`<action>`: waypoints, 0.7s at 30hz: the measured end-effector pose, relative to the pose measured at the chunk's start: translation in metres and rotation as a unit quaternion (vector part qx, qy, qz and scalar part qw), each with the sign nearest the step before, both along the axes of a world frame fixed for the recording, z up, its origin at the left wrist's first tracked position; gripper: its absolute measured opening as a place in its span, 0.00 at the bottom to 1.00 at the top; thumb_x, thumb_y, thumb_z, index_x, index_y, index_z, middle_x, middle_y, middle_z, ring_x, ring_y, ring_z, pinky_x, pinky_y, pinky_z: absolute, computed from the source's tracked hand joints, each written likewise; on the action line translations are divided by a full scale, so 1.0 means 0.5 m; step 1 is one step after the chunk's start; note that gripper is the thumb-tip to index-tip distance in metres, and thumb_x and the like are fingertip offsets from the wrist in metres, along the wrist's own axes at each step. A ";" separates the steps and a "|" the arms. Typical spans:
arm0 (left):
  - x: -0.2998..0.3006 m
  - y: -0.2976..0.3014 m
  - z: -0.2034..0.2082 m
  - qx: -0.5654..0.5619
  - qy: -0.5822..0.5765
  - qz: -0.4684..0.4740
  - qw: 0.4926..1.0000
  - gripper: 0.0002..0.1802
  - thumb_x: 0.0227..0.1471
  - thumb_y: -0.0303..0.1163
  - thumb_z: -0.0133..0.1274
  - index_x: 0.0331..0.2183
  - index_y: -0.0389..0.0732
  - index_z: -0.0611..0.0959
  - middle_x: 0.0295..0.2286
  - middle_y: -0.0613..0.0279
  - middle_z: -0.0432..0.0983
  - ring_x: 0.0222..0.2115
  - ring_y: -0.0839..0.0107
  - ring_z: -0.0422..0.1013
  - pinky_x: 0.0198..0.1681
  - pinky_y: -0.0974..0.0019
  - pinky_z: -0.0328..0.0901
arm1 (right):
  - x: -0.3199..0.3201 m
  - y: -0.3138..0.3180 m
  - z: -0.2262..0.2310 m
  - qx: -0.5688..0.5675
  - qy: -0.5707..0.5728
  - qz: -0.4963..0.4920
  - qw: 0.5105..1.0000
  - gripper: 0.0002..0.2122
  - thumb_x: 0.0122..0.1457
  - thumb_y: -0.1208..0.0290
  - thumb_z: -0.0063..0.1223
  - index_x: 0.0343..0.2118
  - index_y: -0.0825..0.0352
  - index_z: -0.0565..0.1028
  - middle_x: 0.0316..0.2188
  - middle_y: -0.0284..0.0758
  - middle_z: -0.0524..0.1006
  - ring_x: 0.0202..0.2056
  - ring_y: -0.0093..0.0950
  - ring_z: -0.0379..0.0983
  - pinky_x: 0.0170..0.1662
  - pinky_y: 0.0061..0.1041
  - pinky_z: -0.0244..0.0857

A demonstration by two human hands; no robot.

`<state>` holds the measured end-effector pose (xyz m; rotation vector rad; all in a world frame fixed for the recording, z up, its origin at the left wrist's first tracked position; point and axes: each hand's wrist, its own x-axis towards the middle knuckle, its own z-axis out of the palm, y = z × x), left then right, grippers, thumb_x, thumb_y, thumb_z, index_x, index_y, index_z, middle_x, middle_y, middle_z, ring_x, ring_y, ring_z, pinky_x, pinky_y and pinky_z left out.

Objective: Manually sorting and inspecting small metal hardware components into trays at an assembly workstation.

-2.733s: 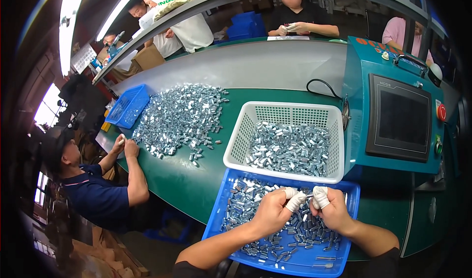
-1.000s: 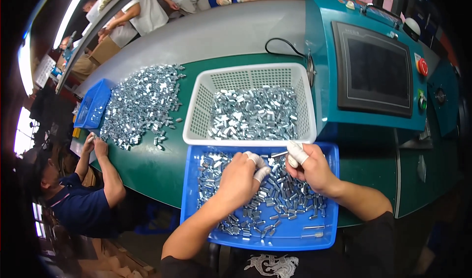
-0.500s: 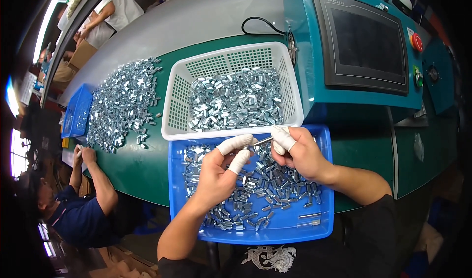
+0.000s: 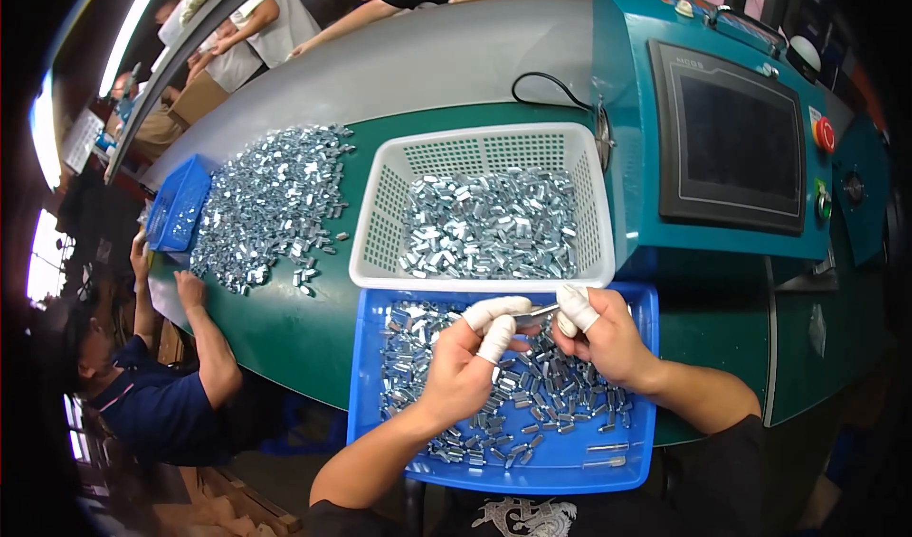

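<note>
My left hand (image 4: 461,371), with white wraps on thumb and forefinger, is closed in a pinch on a small metal hex standoff (image 4: 529,319), mostly hidden by the fingers. My right hand (image 4: 613,342), wrapped the same way, pinches a slim metal rod (image 4: 551,309) whose end meets the piece in the left hand. Both hands are above the blue tray (image 4: 646,385), over many loose, shiny hex standoffs (image 4: 541,409). Two short, slim rods (image 4: 605,461) lie in that tray's lower right corner.
Behind the tray stands a white perforated basket (image 4: 366,243) of similar pieces. A large heap (image 4: 271,205) and a small blue bin (image 4: 180,205) are to the left, near a co-worker (image 4: 166,395). A teal machine with a dark screen (image 4: 736,148) stands right. More people are at the back.
The whole view has shifted, so the tray, basket and machine appear lower and farther right. Both hands keep their pinch, with the rod and the piece still end to end.
</note>
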<state>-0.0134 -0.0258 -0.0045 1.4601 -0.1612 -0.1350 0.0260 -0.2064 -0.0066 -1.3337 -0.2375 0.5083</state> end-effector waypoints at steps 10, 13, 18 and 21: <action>-0.002 0.016 -0.004 0.003 0.039 0.000 0.999 0.13 0.55 0.22 0.46 0.43 0.33 0.75 0.37 0.56 0.75 0.36 0.72 0.72 0.42 0.68 0.68 | -0.010 0.002 -0.008 -0.045 -0.062 0.019 0.997 0.17 0.64 0.63 0.35 0.20 0.65 0.67 0.14 0.27 0.68 0.14 0.12 0.55 0.18 0.14 0.49; 0.000 0.009 -0.002 -0.015 0.044 0.006 0.999 0.13 0.54 0.21 0.46 0.43 0.32 0.75 0.35 0.56 0.76 0.35 0.72 0.73 0.41 0.69 0.68 | -0.010 0.000 -0.001 -0.050 -0.030 0.026 0.998 0.17 0.64 0.64 0.36 0.19 0.66 0.68 0.15 0.26 0.67 0.18 0.14 0.58 0.22 0.16 0.54; -0.005 -0.001 -0.003 0.191 -0.124 0.025 0.973 0.13 0.51 0.18 0.47 0.42 0.31 0.76 0.34 0.55 0.77 0.34 0.72 0.74 0.41 0.70 0.68 | -0.003 -0.002 0.000 -0.077 0.002 0.065 0.995 0.17 0.64 0.63 0.37 0.20 0.65 0.68 0.14 0.25 0.67 0.16 0.13 0.56 0.20 0.15 0.51; -0.001 -0.001 0.001 0.176 -0.127 0.030 0.976 0.13 0.51 0.19 0.48 0.41 0.31 0.76 0.34 0.55 0.77 0.34 0.71 0.74 0.40 0.70 0.68 | -0.003 -0.001 0.000 -0.061 0.005 0.052 0.997 0.17 0.64 0.62 0.37 0.20 0.65 0.68 0.14 0.25 0.67 0.16 0.13 0.55 0.19 0.15 0.49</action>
